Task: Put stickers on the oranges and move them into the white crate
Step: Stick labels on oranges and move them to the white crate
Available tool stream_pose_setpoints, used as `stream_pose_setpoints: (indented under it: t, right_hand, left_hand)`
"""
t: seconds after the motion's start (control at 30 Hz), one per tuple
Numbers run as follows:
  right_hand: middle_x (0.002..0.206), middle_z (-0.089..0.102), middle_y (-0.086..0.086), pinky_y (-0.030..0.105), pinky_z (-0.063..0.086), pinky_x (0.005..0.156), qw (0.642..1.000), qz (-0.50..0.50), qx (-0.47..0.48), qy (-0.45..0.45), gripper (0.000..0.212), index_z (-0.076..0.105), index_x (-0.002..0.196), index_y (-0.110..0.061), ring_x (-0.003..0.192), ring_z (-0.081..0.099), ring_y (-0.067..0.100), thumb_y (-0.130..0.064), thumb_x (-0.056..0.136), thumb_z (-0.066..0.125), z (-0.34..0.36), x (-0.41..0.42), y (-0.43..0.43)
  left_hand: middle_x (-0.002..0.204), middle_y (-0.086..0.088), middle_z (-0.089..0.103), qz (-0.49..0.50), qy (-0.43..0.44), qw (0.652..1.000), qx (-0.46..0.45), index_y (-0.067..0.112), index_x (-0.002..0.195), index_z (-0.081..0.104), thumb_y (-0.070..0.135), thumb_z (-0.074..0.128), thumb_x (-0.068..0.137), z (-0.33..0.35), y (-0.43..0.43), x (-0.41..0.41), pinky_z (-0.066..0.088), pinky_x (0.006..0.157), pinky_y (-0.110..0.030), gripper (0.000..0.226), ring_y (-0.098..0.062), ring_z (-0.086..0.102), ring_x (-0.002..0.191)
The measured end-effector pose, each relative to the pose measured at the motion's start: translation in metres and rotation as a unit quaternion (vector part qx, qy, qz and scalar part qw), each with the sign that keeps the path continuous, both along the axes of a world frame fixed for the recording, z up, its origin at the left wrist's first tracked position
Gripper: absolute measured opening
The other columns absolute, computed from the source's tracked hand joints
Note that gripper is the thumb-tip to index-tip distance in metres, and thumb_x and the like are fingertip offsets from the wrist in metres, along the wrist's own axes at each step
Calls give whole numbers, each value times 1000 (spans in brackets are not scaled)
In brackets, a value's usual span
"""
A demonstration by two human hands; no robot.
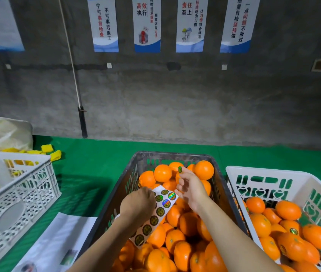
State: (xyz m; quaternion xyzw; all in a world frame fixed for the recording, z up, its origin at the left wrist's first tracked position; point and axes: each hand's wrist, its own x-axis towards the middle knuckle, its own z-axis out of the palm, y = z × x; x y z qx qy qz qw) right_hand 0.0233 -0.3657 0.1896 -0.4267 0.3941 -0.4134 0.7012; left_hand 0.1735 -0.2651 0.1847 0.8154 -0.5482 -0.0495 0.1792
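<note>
On the far left of the green desk [100, 163] a white sack [4, 134] sits against the wall, yellow pieces [51, 152] scattered just beside it. In front of those: a white lattice crate [28, 189] with more yellow pieces inside. Printed paper sheets [57, 242] lie flat on the desk between that crate and the dark crate [116, 193] in the middle.

Dark crate is full of oranges [175, 240], most with no sticker visible. Both hands are over it. Left hand [138, 205] grips the sticker strip [155, 214], fingers curled round its upper part; strip runs diagonally from the near left up toward the right hand, round green-gold stickers in a row, one holographic near the top end. Right hand [189, 185] is just beside the strip's top end, raised, with one sticker [179, 169] stuck on a lifted fingertip; the other fingers are loosely curled, grasping nothing else. That sticker is above the oranges at the crate's far end, not yet on any fruit.

Right side: the white crate [269, 173], touching or just beside the dark one, holds a batch of oranges [289, 228], several showing stickers on top.

Back wall: grey concrete, a row of blue-white posters [147, 24] with Chinese text, a thin rope [71, 55] down to a dark post.
</note>
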Motion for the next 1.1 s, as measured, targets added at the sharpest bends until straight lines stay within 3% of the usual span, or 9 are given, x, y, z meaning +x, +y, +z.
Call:
stream_pose_setpoints:
  t: [0.2, 0.37, 0.5, 0.6, 0.67, 0.77, 0.83, 0.9, 1.1]
  right_hand:
    - [66, 59, 7, 27, 47, 47, 991, -54, -36, 119, 72, 33, 153, -31, 53, 52, 15, -6, 88, 52, -5, 9, -15]
    - [108, 69, 13, 30, 43, 50, 948, -63, -138, 281, 75, 9, 159, -33, 59, 54, 16, -16, 99, 51, -17, 6, -13]
    - [68, 60, 5, 30, 34, 46, 906, -53, -186, 376, 84, -7, 158, -30, 51, 50, 17, -22, 98, 52, -27, 5, -8]
    - [67, 59, 6, 32, 37, 47, 883, -68, -199, 419, 88, -11, 158, -26, 55, 55, 20, -25, 98, 54, -32, 5, -7]
    - [72, 60, 7, 34, 41, 50, 901, -83, -184, 384, 85, -5, 158, -26, 59, 56, 21, -21, 97, 54, -31, 8, -9]
    - [93, 66, 11, 36, 51, 56, 959, -130, -101, 233, 74, 18, 155, -29, 71, 65, 23, -12, 93, 55, -25, 11, -15]
    - [94, 65, 12, 34, 51, 58, 971, -157, -55, 173, 70, 24, 152, -30, 72, 66, 22, -10, 92, 54, -22, 10, -17]
    - [94, 65, 10, 35, 53, 63, 974, -160, -36, 156, 71, 24, 152, -30, 73, 67, 22, -8, 91, 53, -22, 8, -19]
    - [93, 68, 9, 39, 56, 66, 970, -144, -66, 185, 67, 27, 153, -27, 75, 68, 22, -11, 93, 52, -24, 10, -21]
  left_hand:
    - [95, -7, 67, -15, -8, 1000, -14, 13, 97, 55, 34, 29, 105, -2, -4, 1, 51, 71, -36, 34, -27, 66, 88]
    - [83, -8, 65, -33, -10, 999, -18, 18, 78, 41, 29, 30, 104, -3, -6, 2, 58, 70, -39, 31, -26, 66, 77]
    - [86, -9, 65, -45, -32, 998, -12, 15, 85, 47, 28, 29, 105, -3, -3, 1, 59, 72, -42, 29, -26, 66, 76]
    - [87, -9, 66, -46, -40, 998, -11, 15, 87, 45, 27, 31, 105, -1, -1, 2, 59, 72, -41, 26, -25, 66, 76]
    - [91, -9, 66, -50, -50, 997, -11, 14, 89, 45, 26, 32, 104, -1, 0, 1, 59, 71, -40, 23, -25, 66, 77]
    - [94, -9, 66, -44, -39, 998, -8, 15, 88, 45, 25, 31, 105, 0, 0, 1, 59, 73, -40, 24, -25, 67, 79]
    - [97, -9, 66, -42, -41, 998, 0, 12, 94, 51, 27, 30, 105, 0, -2, 1, 58, 75, -39, 28, -26, 67, 83]
    - [100, -7, 67, -22, -29, 999, 5, 13, 101, 55, 32, 30, 104, 1, -3, 1, 53, 73, -36, 32, -27, 66, 89]
    - [89, -8, 66, -33, -8, 999, 0, 17, 83, 44, 26, 32, 103, -2, -5, -1, 58, 75, -42, 25, -26, 66, 80]
